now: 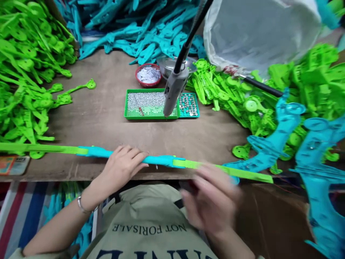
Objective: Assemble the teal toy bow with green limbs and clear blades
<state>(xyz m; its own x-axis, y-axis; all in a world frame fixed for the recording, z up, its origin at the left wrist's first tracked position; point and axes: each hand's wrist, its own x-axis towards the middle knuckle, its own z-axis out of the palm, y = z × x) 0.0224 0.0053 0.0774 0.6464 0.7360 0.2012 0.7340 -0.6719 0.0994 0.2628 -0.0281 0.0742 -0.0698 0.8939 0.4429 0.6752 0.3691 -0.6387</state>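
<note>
A long plastic toy bow (pixel 161 160), teal in the middle with green arms, lies along the near edge of the wooden table (pixel 107 118). My left hand (pixel 122 166) rests on its teal middle, fingers curled over it. My right hand (pixel 212 198) is below the table edge near the bow's right green arm, smeared by motion; its fingers cannot be read. A hanging electric screwdriver (pixel 174 90) dangles over a green tray of small screws (pixel 147 104).
A small teal tray of button batteries (pixel 188 105), a red bowl of paper bits (pixel 148 75) and a metal dish (pixel 168 64) stand behind. Green parts (pixel 24 64) pile left and right, teal parts (pixel 140 32) at the back and right. A white bag (pixel 258 32) sits far right.
</note>
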